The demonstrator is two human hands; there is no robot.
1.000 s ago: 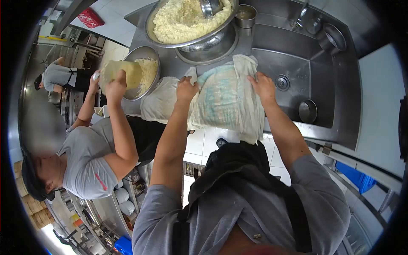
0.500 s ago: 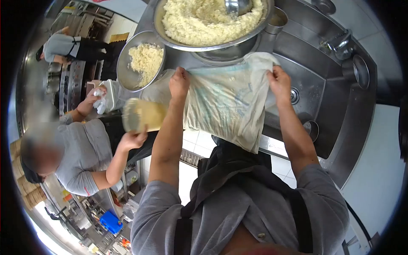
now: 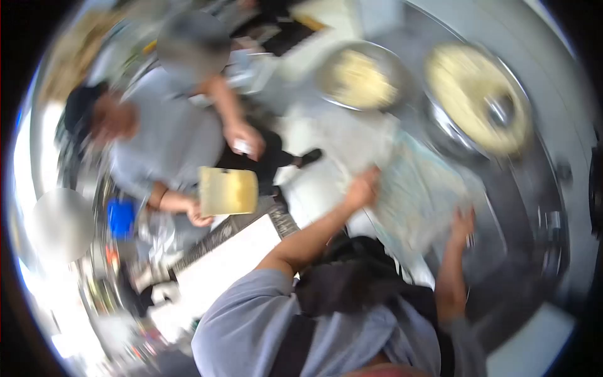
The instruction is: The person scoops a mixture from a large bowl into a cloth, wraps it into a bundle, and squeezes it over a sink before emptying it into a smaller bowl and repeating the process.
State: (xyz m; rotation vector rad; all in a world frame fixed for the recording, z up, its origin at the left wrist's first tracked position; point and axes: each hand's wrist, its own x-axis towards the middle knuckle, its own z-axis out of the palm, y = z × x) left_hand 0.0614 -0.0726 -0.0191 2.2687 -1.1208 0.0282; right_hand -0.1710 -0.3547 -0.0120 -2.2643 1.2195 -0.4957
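A damp whitish cloth [image 3: 418, 188] with a blue-green tint lies spread before me along the steel counter's edge. My left hand [image 3: 364, 187] is closed on its left edge. At the right side of the cloth is my right hand [image 3: 463, 225], its fingers pointing away from me; motion blur hides whether they grip. Beyond the left hand lies a paler stretch of cloth [image 3: 358, 139], just below a steel bowl [image 3: 326, 88] with yellowish crumbly food [image 3: 364, 80]. A larger steel bowl [image 3: 443, 129] holds more such food, with a metal scoop [image 3: 500, 110] in it.
To my left, a co-worker [image 3: 166, 132] in a grey shirt holds a translucent tub [image 3: 229, 191] of yellowish contents and something small and white. Another person's dark cap [image 3: 85, 113] shows further left. The sink area [image 3: 496, 270] is at my right, blurred.
My view has swung left, so the bowls and cloth appear further right and turned. The cloth stays with my hands. The co-worker's tub is now tilted differently, its side facing me.
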